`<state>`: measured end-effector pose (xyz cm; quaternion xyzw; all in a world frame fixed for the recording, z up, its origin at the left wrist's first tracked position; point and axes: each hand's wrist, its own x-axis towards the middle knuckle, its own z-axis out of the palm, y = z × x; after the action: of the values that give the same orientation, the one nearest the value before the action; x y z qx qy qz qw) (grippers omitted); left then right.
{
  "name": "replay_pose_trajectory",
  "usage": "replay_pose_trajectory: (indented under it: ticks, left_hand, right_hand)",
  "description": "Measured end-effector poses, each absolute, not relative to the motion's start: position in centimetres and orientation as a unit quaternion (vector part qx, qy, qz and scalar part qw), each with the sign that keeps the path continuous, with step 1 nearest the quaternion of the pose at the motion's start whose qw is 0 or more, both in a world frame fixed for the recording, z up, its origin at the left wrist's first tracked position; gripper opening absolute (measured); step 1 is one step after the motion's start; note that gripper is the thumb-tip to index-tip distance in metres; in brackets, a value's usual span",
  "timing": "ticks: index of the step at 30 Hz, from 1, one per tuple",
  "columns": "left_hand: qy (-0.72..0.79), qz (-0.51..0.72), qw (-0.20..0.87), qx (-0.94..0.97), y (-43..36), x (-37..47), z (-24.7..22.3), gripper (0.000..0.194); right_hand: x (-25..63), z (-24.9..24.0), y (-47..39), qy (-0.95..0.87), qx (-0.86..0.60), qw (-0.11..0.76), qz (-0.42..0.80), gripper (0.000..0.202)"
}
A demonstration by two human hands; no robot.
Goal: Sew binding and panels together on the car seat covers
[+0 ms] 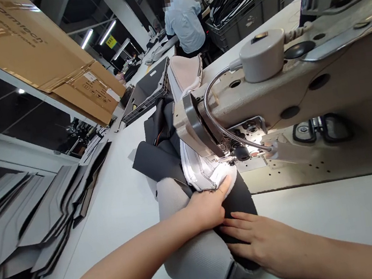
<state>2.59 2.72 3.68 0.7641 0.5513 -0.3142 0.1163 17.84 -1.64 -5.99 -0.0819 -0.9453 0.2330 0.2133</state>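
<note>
A grey and black padded fabric piece lies bunched under the sewing machine. My left hand grips its edge just in front of the lit needle area, with one finger stretched along the white lining and the others curled. Flat on the black fabric, closer to me, rests my right hand, its fingers stretched out. The fabric continues behind the needle in dark folds and a light padded part. What lies under my left fingers is hidden.
Stacked grey panels run along the left. Overhead at left is a large cardboard box. Behind the machine sits a grey crate; another crate holds dark pieces. A person in light blue works farther back. Glasses lie under the machine arm.
</note>
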Motion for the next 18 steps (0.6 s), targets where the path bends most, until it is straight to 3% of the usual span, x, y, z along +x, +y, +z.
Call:
replay_pose_trajectory:
  ticks: [5,8,12,18]
  left_hand:
    - [0.513,-0.339,0.203,0.762,4.8,3.8,6.0,0.081]
    - [0.516,-0.366,0.192,0.751,5.3,5.0,5.9,0.083]
    - [0.542,-0.341,0.157,0.752,4.8,5.6,4.6,0.086]
    - [0.545,-0.306,0.134,0.769,4.6,5.3,3.7,0.081]
  right_hand:
    - [17.1,-6.3,-1.7,-0.945,-0.097,0.225,0.215,0.036]
    - [16.3,-6.7,-1.5,-0.936,-0.12,0.266,0.197,0.029]
    - [15.8,-6.7,-1.0,-0.942,-0.157,0.254,0.15,0.024]
    - [15.7,-6.0,-1.0,-0.94,-0.177,0.23,0.177,0.044]
